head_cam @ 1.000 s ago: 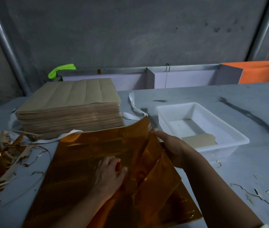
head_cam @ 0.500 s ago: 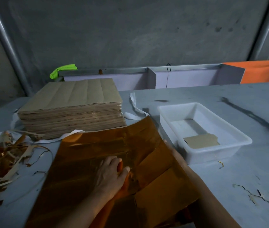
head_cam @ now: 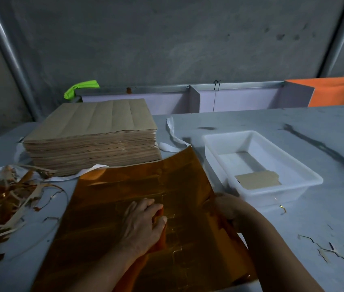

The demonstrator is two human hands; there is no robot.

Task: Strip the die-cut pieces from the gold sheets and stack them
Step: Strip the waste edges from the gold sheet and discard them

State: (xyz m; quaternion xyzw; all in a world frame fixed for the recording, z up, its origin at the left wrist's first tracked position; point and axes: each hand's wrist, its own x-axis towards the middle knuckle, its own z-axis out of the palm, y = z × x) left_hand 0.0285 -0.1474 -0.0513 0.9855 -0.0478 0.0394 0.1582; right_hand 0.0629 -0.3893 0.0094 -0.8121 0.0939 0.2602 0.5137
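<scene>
A gold sheet point(head_cam: 124, 197) with faint die-cut lines lies flat on the grey table in front of me. My left hand point(head_cam: 143, 224) rests on its middle, fingers curled round an orange cloth-like wad point(head_cam: 160, 239) pressed against the sheet. My right hand point(head_cam: 232, 209) grips the sheet's right edge, next to the white tray point(head_cam: 314, 178). One brown die-cut piece point(head_cam: 257, 180) lies in the tray. A thick stack of brown-backed sheets point(head_cam: 95, 131) stands behind the gold sheet at the left.
A heap of gold and brown waste strips point(head_cam: 2, 199) covers the table's left side. A few thin scraps point(head_cam: 335, 251) lie at the right. A white strap point(head_cam: 172, 131) runs beside the stack. Low partitions and an orange panel point(head_cam: 335, 91) border the far edge.
The sheet's raised right part has come down and now lies flat. My right hand went from behind the lifted flap to the sheet's right edge. My left hand stayed in the middle.
</scene>
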